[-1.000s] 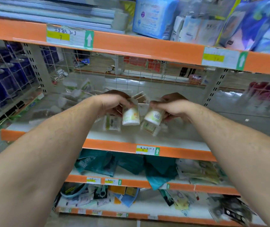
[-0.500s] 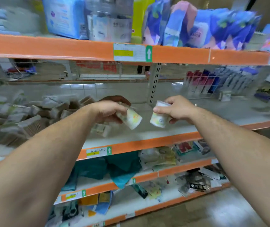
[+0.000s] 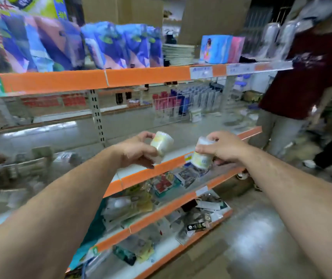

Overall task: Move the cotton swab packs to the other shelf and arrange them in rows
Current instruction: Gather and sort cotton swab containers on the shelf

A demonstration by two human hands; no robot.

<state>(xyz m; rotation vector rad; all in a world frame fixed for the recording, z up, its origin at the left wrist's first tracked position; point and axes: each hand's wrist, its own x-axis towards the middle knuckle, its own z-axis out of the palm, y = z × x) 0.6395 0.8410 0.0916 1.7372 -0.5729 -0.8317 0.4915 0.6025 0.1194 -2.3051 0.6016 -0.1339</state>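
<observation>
Two packs were in the air. The left hand [image 3: 139,150] curled fingers and thumb round a small round cotton swab pack [image 3: 162,142], tilted on its side. The right hand [image 3: 225,148] gripped a second pack [image 3: 201,156] from above. Both hung just over the orange front edge of the middle shelf [image 3: 155,170], touching nothing else. This read as the carry stage, with neither pack set down yet. Blurred packs [image 3: 20,168] lay heaped in the bay to the left, so plenty seemed left to shift. The next move probably called for reaching into the bay ahead and standing each pack upright, side by side, to start a row, while minding the bystander in a dark red shirt [image 3: 305,77] on the right.
</observation>
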